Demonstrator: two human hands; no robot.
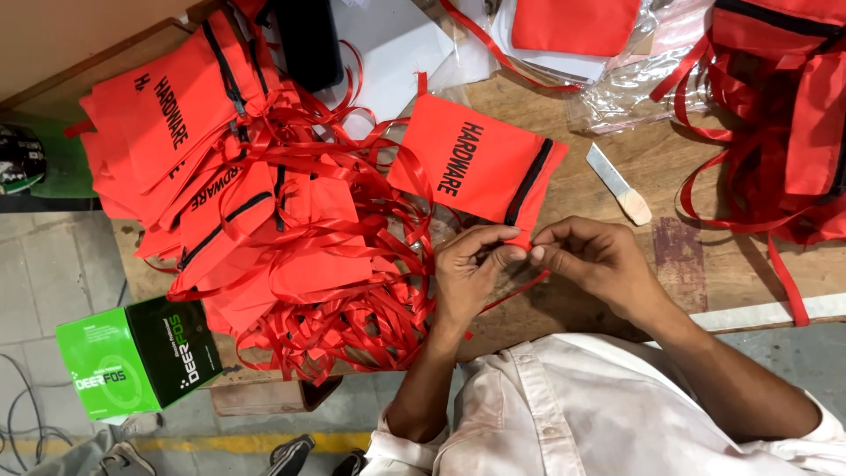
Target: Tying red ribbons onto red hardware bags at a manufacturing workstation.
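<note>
A flat red fabric pouch (476,167) with black lettering and a black zipper lies tilted on the wooden table (670,167) in front of me. My left hand (467,269) and my right hand (595,256) meet at its near corner, fingertips pinching the red fabric by the zipper's end. A thin red ribbon trails from under my hands toward me. Both hands are closed on that corner of the pouch.
A big heap of red pouches and tangled ribbons (256,203) fills the left of the table. More red bags (784,106) lie at the right, clear plastic wrap (617,79) at the back. A small pale-handled blade (619,185) lies right of the pouch. A green and black box (137,353) sits at lower left.
</note>
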